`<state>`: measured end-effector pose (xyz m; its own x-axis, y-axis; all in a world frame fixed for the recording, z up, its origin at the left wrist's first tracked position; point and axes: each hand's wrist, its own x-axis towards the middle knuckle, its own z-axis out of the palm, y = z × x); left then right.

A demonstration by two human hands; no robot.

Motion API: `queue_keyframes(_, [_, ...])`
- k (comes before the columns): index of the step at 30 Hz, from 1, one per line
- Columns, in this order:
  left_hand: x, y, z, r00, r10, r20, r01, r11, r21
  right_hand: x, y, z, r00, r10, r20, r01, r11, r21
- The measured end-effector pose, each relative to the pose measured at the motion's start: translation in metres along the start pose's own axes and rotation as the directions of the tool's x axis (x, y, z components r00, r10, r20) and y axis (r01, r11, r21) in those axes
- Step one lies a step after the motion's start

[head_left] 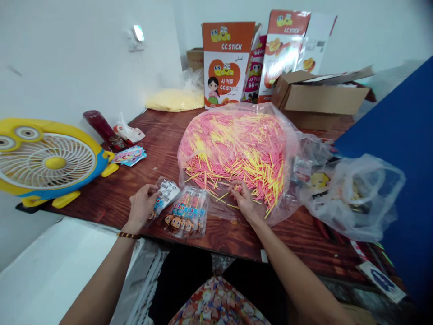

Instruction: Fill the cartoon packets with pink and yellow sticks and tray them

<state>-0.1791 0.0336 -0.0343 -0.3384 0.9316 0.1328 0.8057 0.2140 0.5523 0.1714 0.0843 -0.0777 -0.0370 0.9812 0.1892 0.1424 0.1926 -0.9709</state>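
Yellow-blue cartoon fan [45,162] at table's [142,180] left edge. Dark red bottle [100,126] behind it. Orange CC STICK boxes [226,63] at back. Open cardboard box [320,97] right. Crumpled clear bag [355,198] near right.

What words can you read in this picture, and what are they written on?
"CC STICK": top of the orange and white box, and again in its orange heart.
"CC STICK": top of the tilted red box.
Korean and Arabic lettering on the orange and white box: too small to read.
Packets by the left hand: print blurred.
Cards beside the yellow fan: unreadable.
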Motion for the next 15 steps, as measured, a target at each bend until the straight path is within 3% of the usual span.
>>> queue_keyframes(3, [-0.002,-0.001,-0.008,0.999,0.003,-0.048,-0.007,0.997,-0.074,0.001,0.003,-0.001,0.999,0.053,0.010,-0.053,0.998,0.031])
queue_keyframes(7, [-0.006,0.001,-0.022,0.990,-0.006,-0.141,-0.027,0.973,-0.228,0.016,-0.006,-0.018,0.998,0.046,-0.039,-0.044,0.998,0.053])
queue_keyframes(12, [-0.019,0.014,-0.032,0.977,-0.102,-0.188,-0.012,0.851,-0.524,0.032,-0.012,-0.043,0.989,0.090,0.119,-0.086,0.996,-0.040])
queue_keyframes(15, [-0.031,0.026,-0.036,0.972,-0.138,-0.192,-0.014,0.776,-0.630,0.035,-0.015,-0.054,0.992,0.065,0.109,-0.066,0.998,0.005])
